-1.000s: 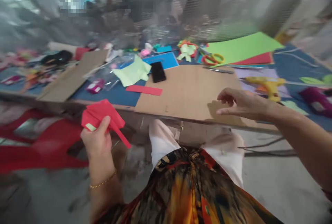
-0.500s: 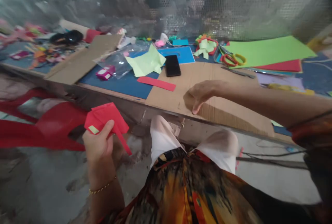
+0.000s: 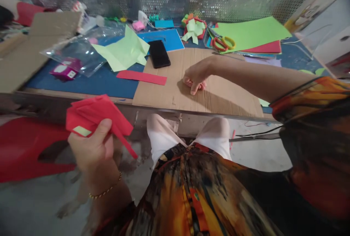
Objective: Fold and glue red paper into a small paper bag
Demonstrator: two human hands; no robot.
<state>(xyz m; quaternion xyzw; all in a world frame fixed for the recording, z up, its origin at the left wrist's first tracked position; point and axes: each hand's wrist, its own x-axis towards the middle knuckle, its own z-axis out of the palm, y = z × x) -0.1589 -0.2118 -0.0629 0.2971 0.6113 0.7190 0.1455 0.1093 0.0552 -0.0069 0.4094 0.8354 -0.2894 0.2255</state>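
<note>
My left hand point(image 3: 91, 148) is closed on a folded red paper piece point(image 3: 90, 110), held in front of the table's edge with the thumb pressed on top. A narrow red tail hangs from the paper, and a pale yellow-green patch point(image 3: 81, 131) shows near my fingers. My right hand point(image 3: 195, 77) rests on the brown cardboard sheet point(image 3: 161, 99) with its fingers curled in; nothing shows between them. To its left, a red paper strip point(image 3: 142, 77) lies partly on the cardboard. A black phone point(image 3: 159, 54) lies just behind the strip.
Behind lie pale green paper point(image 3: 125, 50), a blue sheet point(image 3: 175, 41) and scissors point(image 3: 222, 43) beside green sheets point(image 3: 251, 31). A purple box point(image 3: 65, 70) and clear plastic point(image 3: 87, 50) are left, near more cardboard point(image 3: 24, 53). A red chair point(image 3: 24, 148) stands at lower left.
The view has turned left to right and come closer to the table. My right hand's fingers have curled in more on the cardboard. My left hand still holds the red paper.
</note>
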